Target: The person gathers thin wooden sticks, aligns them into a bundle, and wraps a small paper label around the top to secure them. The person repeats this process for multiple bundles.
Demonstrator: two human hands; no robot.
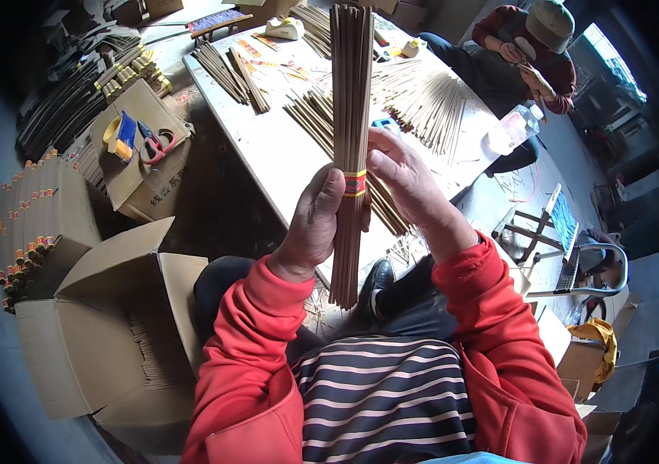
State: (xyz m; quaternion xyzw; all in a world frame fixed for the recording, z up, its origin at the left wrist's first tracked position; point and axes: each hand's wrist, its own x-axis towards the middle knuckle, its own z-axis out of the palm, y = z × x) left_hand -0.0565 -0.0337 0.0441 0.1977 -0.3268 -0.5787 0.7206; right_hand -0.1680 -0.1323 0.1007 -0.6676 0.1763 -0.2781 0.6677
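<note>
1. Bundle of thin brown sticks (351, 100), center of the frame: upright, circled near mid-length by a red-and-yellow band (354, 184).
2. Left hand (314, 220), center: grasping the bundle, thumb beside the band.
3. Right hand (406, 176), right of center: thumb raised beside the bundle, fingers partly hidden; whether it grips, one cannot tell.
4. Open cardboard box (117, 261), lower left: sticks inside.
5. White table (256, 151), upper center: bears loose sticks (430, 108) and a tape dispenser (285, 29).
6. Scissors (158, 147), upper left: red-handled, on a carton (140, 189).
7. Co-worker (550, 35), upper right: wearing a cap, hands near each other.
</note>
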